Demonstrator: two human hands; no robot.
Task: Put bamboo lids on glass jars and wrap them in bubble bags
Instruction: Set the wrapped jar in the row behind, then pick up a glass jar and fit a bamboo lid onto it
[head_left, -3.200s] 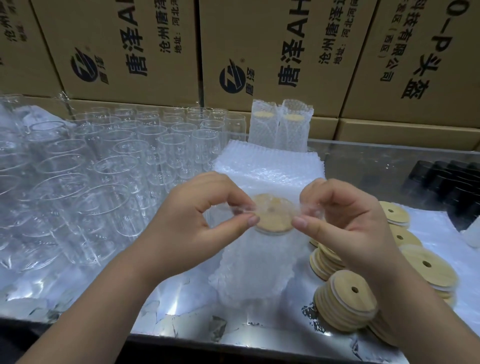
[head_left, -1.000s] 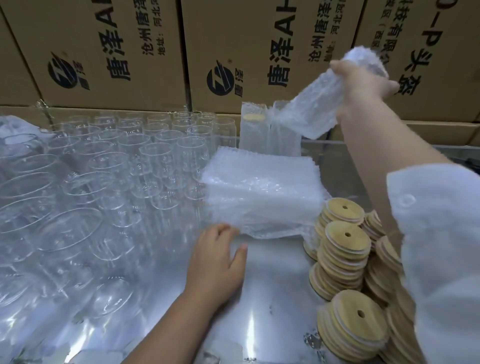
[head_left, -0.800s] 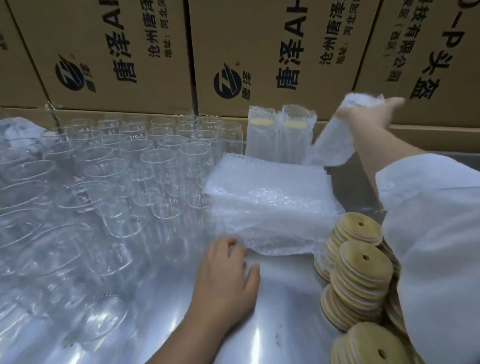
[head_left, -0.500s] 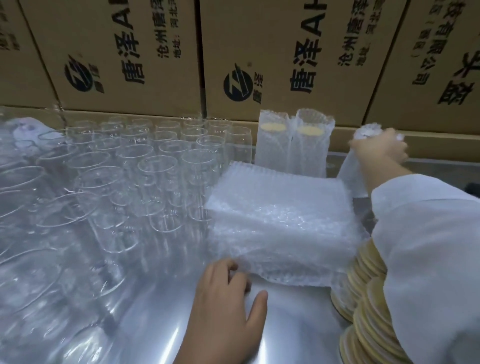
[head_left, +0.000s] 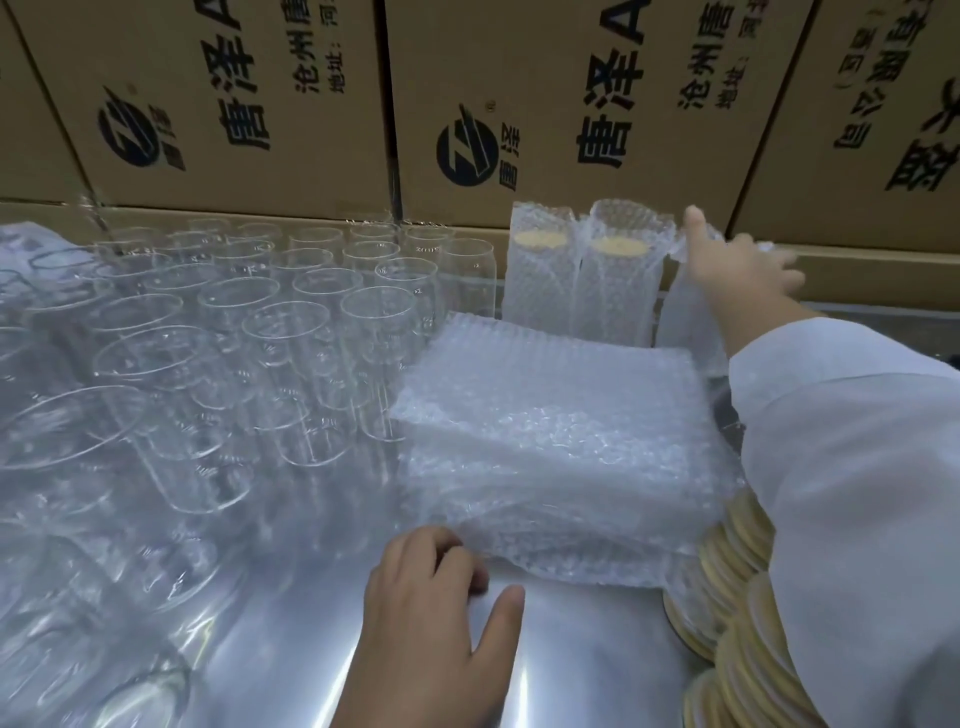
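Observation:
My right hand (head_left: 737, 270) reaches to the back right and lies over the top of a bubble-wrapped jar (head_left: 685, 322), thumb lifted and fingers stretched out. That jar stands on the table beside two other wrapped jars (head_left: 540, 280) with bamboo lids showing inside. My left hand (head_left: 441, 613) rests palm down on the metal table (head_left: 311, 649), fingers apart, its fingertips at the front edge of a stack of flat bubble bags (head_left: 561, 441). Several empty glass jars (head_left: 291, 332) fill the left side. Stacks of bamboo lids (head_left: 727, 561) sit at the right, partly hidden by my white sleeve.
Large printed cardboard boxes (head_left: 571, 104) form a wall right behind the jars. The glass jars stand close together from the back row to the near left edge. A strip of bare metal table lies in front of the bubble bags.
My right hand carried the wrapped jar from high up down to the table beside the two wrapped ones, and its fingers have spread. My left hand stayed by the bubble bag stack.

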